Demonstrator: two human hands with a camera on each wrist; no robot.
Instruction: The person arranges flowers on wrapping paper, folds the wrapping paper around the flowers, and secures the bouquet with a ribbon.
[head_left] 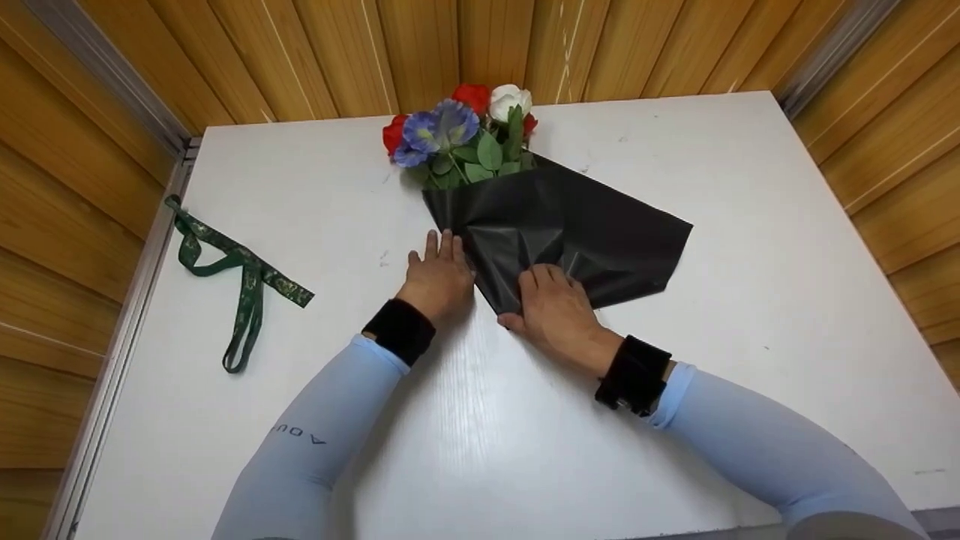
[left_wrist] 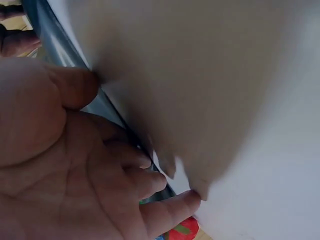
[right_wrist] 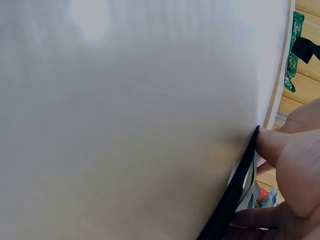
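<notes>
A bouquet of artificial flowers, with red, white and blue-violet blooms and green leaves, lies partly covered by black wrapping paper. Along the paper's left edge rests my left hand, fingers fairly straight and pointing toward the flowers. My right hand is on the lower part of the wrap, its fingers bent on the creased paper and its thumb by the bottom tip. The right wrist view shows the thumb against the pointed end of the paper. The stems are hidden inside the wrap.
A dark green patterned ribbon lies loosely looped on the left side of the white table. Wood-plank walls enclose the back and both sides. A metal rail runs along the left table edge.
</notes>
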